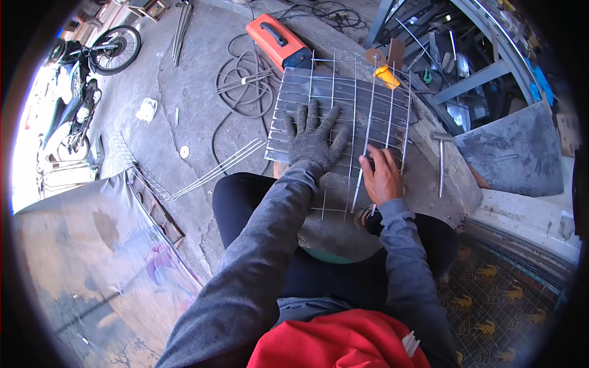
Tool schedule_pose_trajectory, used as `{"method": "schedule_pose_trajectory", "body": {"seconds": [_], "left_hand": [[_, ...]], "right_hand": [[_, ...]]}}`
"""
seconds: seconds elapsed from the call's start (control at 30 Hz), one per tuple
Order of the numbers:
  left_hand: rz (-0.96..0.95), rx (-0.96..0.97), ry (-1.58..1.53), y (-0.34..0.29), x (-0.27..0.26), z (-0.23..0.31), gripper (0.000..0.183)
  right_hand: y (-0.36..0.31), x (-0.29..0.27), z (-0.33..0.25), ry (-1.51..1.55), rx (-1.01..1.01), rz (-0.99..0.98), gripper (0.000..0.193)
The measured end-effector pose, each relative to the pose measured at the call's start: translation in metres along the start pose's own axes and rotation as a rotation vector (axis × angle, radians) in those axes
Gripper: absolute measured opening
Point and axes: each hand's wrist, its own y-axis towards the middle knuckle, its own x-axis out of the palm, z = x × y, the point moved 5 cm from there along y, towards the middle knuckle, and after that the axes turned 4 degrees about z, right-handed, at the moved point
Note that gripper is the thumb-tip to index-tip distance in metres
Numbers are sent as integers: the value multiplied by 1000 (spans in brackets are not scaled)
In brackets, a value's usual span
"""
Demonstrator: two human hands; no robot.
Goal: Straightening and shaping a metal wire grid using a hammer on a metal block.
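Observation:
My left hand (311,138), in a grey knit glove, lies flat with spread fingers on a grid of thin metal rods (333,86). Beneath the grid is a dark sheet-metal plate (294,83). My right hand (383,179) is bare, its thumb and forefinger closed at a long, slightly slanted metal rod (369,116) that runs across the grid toward me. Several crossing rods stick out past the plate's near edge, between my knees.
An orange machine (270,38) with a black handle stands beyond the plate, beside coiled cable (245,104). A yellow tool part (386,77) is at the far right corner. A hammer (442,162) lies right. Bent wire rods (215,172) and a motorcycle (76,92) are left.

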Motion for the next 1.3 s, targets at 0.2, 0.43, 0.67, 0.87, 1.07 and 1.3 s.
{"method": "schedule_pose_trajectory", "body": {"seconds": [0.2, 0.43, 0.67, 0.87, 1.07, 1.3], "left_hand": [[-58, 9, 62, -1, -5, 7, 77], [-29, 22, 72, -3, 4, 7, 90], [-15, 29, 172, -3, 10, 7, 90], [-107, 16, 139, -1, 6, 7, 91], [-189, 7, 71, 0, 9, -1, 105], [-230, 0, 67, 4, 6, -7, 120]], "right_hand": [[-10, -50, 33, -8, -84, 94, 22], [-46, -32, 133, 38, 322, -120, 45], [-56, -24, 128, 141, 397, -116, 53], [-64, -32, 108, 135, 377, -124, 54], [-77, -34, 95, 422, 468, -216, 60], [-81, -30, 94, 549, 536, -298, 62]]}}
